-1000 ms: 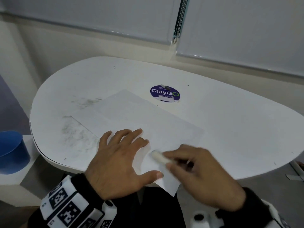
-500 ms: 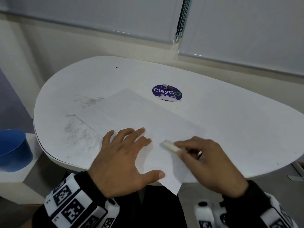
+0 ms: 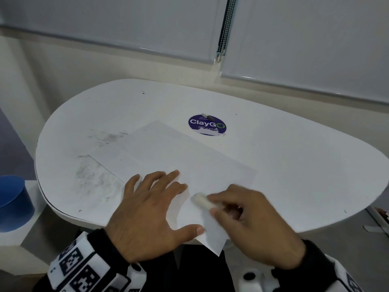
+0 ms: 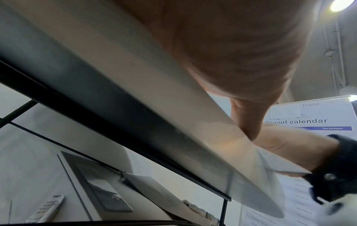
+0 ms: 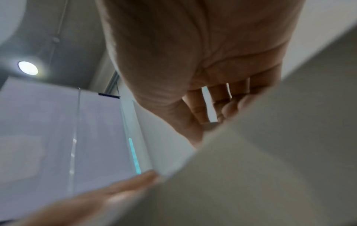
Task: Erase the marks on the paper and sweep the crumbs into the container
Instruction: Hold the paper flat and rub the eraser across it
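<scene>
A white sheet of paper [image 3: 179, 157] lies slanted on the white oval table [image 3: 294, 165], its near corner hanging over the front edge. My left hand [image 3: 151, 207] lies flat on the sheet's near part, fingers spread and pressing it down. Just to its right, my right hand [image 3: 242, 216] pinches a small white eraser [image 3: 201, 199] whose tip touches the paper; this hand is motion-blurred. A blue container [image 3: 12, 203] stands on a low ledge off the table's left side. Both wrist views look up from under the table edge [image 4: 135, 91] and show palms only.
Grey smudges and crumbs [image 3: 92, 178] cover the table left of the paper. A purple round ClayGo sticker [image 3: 207, 124] lies behind the sheet. Window blinds [image 3: 294, 39] with a bead chain [image 3: 225, 26] rise behind the table.
The right hand with the eraser slid forward over the paper, then back toward the left hand. The left hand has stayed pressed flat on the sheet.
</scene>
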